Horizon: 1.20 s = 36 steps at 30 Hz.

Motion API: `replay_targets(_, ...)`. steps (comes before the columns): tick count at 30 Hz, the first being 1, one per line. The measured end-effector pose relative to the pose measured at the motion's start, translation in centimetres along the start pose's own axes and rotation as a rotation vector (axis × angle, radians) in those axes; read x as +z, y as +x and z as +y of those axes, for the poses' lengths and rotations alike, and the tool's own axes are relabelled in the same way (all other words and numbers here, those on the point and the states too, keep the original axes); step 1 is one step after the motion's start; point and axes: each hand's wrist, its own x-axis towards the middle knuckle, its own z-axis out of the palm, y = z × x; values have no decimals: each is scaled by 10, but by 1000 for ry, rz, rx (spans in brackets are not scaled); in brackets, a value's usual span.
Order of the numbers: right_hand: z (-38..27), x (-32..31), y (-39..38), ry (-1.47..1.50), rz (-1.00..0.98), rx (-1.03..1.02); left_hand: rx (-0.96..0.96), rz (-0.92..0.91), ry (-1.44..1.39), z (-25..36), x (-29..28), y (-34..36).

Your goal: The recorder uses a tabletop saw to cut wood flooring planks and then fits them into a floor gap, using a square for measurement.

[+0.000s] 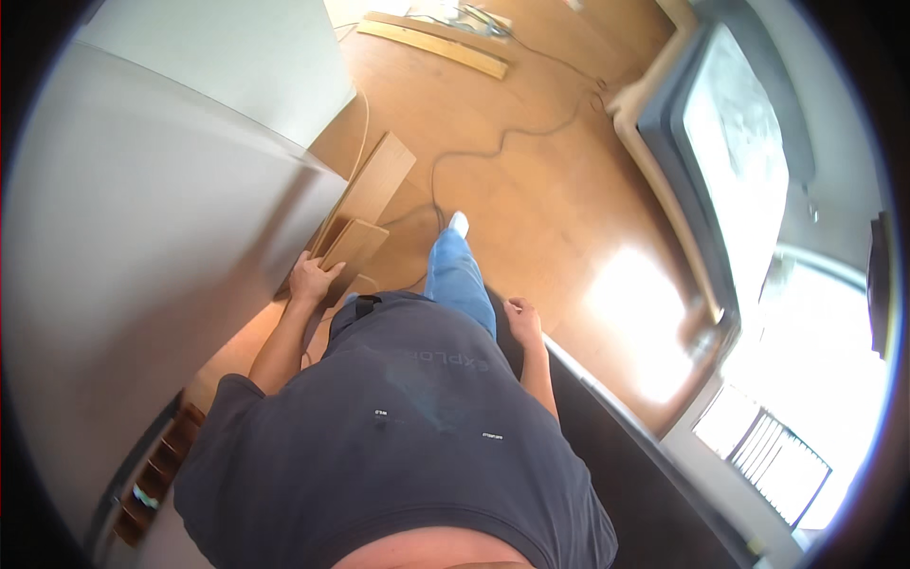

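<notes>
My left hand is closed on the near end of a short light-brown wooden board, its thumb on top, close beside a grey-white panel. Just beyond it lies a longer wooden board, partly covered by the short one; whether my fingers also touch it is hidden. At my right side, my right hand hangs with its fingers curled in, and nothing shows in it. A dark, flat surface with a pale edge runs just beside that hand and forearm.
The tall grey-white panel fills the left. A dark cable winds over the wooden floor past my foot. Long wooden strips lie at the far end. A wood-framed piece with dark padding stands on the right, near a bright window.
</notes>
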Motion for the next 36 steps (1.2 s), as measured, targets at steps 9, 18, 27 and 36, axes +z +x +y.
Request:
replay_targets(9, -260, -203, 280, -502, -291, -446, -185, 214, -152, 176, -51, 119)
replay_targets(18, -406, -207, 485, -487, -409, -541, -409, 238, -183, 280, -106, 404)
replay_targets(27, -562, -228, 616, -294, -546, -406, -386, 442, -320, 375, -270, 637)
replay_targets(36, -816, -209, 763, -500, -797, -580, -145, 787, -636, 376, -483, 800)
